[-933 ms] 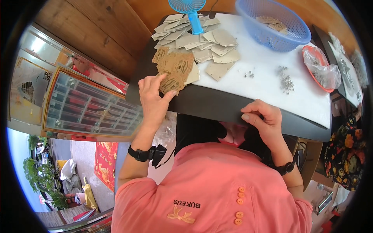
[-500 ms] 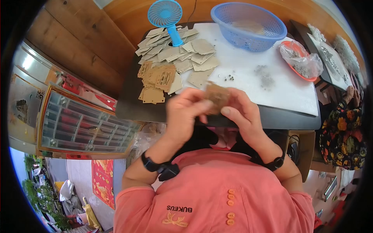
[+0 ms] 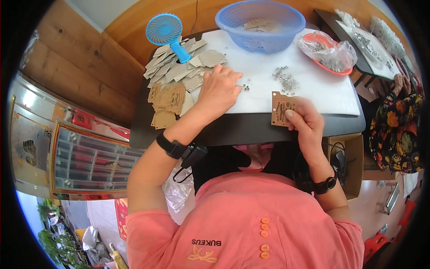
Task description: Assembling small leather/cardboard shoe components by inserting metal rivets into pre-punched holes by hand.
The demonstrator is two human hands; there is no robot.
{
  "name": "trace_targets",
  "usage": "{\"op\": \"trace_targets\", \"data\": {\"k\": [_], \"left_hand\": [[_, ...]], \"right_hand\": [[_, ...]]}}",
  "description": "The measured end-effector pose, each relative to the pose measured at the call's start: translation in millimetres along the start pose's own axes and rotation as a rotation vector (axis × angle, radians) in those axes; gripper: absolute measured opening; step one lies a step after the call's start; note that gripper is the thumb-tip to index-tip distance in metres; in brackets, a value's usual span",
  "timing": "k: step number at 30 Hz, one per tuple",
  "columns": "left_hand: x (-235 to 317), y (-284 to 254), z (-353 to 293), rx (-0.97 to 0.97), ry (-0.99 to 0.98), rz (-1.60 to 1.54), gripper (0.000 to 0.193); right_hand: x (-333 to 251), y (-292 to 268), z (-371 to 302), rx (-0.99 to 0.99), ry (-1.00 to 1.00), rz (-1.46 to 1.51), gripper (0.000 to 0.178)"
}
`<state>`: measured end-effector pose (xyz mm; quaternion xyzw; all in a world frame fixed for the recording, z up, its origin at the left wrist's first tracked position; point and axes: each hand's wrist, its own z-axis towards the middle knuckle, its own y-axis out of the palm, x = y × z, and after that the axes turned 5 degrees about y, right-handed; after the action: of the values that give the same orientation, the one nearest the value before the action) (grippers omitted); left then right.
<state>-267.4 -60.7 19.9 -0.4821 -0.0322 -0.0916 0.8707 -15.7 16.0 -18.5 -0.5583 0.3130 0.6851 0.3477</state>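
Observation:
My right hand (image 3: 308, 119) grips a brown printed card (image 3: 278, 110) with small corner holes, thumb pressed on its face, above the table's front edge. My left hand (image 3: 219, 88) reaches over the white sheet at the right side of the grey card pile (image 3: 172, 67), fingers apart and bent, with nothing visible in them. Just beside its fingertips lie a few tiny metal pieces (image 3: 246, 87). A heap of brown printed cards (image 3: 168, 99) lies left of my left wrist. Past the held card is a loose scatter of small shiny metal pieces (image 3: 286, 80).
A blue handheld fan (image 3: 164, 29) stands among the grey cards. At the back is a blue mesh basket (image 3: 260, 38) with cards inside. An orange dish (image 3: 340, 71) holds a plastic bag of metal pieces. Another person's hands (image 3: 400, 85) show at the right.
My left hand has let go of the brown card and moved up and left toward the tiny metal pieces. My right hand keeps the card and has shifted right.

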Motion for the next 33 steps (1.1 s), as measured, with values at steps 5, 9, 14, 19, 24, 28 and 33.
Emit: {"op": "trace_targets", "data": {"k": [5, 9, 14, 19, 24, 28, 33], "left_hand": [[-37.3, 0.5, 22.6, -0.081, -0.021, 0.113, 0.027], [-60.7, -18.6, 48.2, -0.194, -0.205, 0.234, 0.049], [-80.1, -22.9, 56.3, -0.422, -0.377, 0.066, 0.064], [-89.1, -24.3, 51.9, -0.342, -0.362, -0.049, 0.058], [-92.7, -29.3, 52.8, -0.4, -0.365, -0.013, 0.046], [-84.5, -35.3, 60.0, -0.41, -0.243, 0.088, 0.051], [-87.6, -22.1, 84.4, -0.487, -0.12, 0.09, 0.063]], "right_hand": [[7.1, -8.8, -2.7, -0.031, -0.047, 0.078, 0.026], [2.9, -11.2, -4.0, -0.064, -0.07, 0.006, 0.026], [8.7, -11.6, -4.4, -0.071, -0.082, 0.021, 0.025], [6.5, -11.5, -1.7, -0.08, -0.147, -0.03, 0.025], [9.4, -10.7, 0.6, -0.076, -0.155, -0.016, 0.025], [8.0, -11.2, -0.8, -0.058, -0.147, -0.045, 0.024], [7.5, -10.2, -2.7, -0.072, -0.115, -0.042, 0.024]]}}
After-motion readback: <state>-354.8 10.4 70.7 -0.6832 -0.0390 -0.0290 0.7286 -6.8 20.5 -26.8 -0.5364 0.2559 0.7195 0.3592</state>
